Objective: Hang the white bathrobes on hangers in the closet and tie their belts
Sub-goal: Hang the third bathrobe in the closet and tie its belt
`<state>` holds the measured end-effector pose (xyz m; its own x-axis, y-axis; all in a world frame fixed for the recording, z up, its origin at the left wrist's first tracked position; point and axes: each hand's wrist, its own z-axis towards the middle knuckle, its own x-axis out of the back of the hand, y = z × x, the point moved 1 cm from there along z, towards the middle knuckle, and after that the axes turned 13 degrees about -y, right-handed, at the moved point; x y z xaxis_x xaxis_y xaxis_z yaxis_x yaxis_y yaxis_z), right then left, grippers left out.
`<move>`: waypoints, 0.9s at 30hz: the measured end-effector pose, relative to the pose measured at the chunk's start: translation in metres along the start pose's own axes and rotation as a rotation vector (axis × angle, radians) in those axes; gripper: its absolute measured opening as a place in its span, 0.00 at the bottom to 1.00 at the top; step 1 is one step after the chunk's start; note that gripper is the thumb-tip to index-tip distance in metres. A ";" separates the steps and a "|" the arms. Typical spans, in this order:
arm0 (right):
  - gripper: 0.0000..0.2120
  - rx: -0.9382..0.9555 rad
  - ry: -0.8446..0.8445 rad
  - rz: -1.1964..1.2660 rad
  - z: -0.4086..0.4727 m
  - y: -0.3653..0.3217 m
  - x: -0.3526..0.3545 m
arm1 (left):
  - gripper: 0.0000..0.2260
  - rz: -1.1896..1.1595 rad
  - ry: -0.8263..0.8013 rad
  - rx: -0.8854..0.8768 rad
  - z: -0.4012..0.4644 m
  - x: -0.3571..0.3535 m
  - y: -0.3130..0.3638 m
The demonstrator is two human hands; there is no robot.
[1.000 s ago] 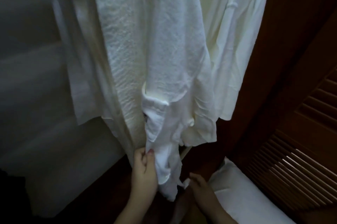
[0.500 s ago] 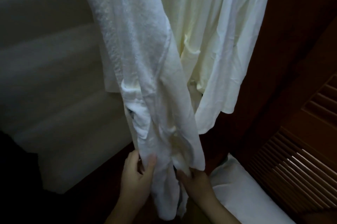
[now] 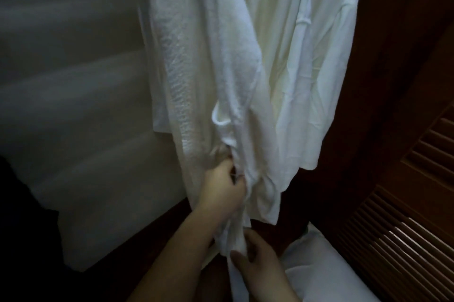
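Near bathrobe (image 3: pixel 208 60), white and textured, hanging from 12 o'clock down through centre of view; hanger out of frame. Second bathrobe (image 3: pixel 307 55), smoother and creamier, hanging just behind at 1 o'clock, touching the first along its right edge. Gathered belt fabric (image 3: pixel 235 235) trailing from the near robe's waist toward 6 o'clock, with a small loop (image 3: pixel 219 117) standing out at centre. Left hand (image 3: pixel 224 187), just below centre, fingers curled tight around the bunched front of the near robe at belt level. Right hand (image 3: pixel 255 262), at 6 o'clock, thumb and fingers pinching the lower hanging strip of belt fabric. Pale wall (image 3: pixel 73 105) at 9 o'clock. Dark wooden closet side (image 3: pixel 398 55) at 2 o'clock; louvred door (image 3: pixel 405 215) at 4 o'clock. White cushion-like item (image 3: pixel 324 269) at 5 o'clock, beside the right hand, nature unclear in dim light.
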<state>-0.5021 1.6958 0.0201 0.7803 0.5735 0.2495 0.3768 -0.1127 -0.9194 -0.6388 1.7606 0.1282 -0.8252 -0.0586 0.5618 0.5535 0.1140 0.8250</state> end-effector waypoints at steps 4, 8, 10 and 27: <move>0.24 -0.047 0.259 0.043 0.018 -0.021 -0.003 | 0.04 -0.031 -0.267 -0.151 0.001 -0.026 0.013; 0.37 0.015 0.412 0.054 0.028 -0.051 -0.002 | 0.11 -0.248 -0.071 -0.002 -0.003 0.019 -0.027; 0.39 0.028 0.448 0.101 0.034 -0.058 -0.003 | 0.10 -0.208 0.194 0.222 0.006 0.059 -0.066; 0.23 0.020 0.308 -0.196 0.084 -0.062 -0.047 | 0.08 -0.177 0.104 0.167 0.026 0.065 -0.135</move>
<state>-0.6037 1.7441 0.0395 0.8092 0.3112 0.4984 0.5264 -0.0073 -0.8502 -0.7706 1.7675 0.0514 -0.8868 -0.1932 0.4199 0.3681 0.2540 0.8944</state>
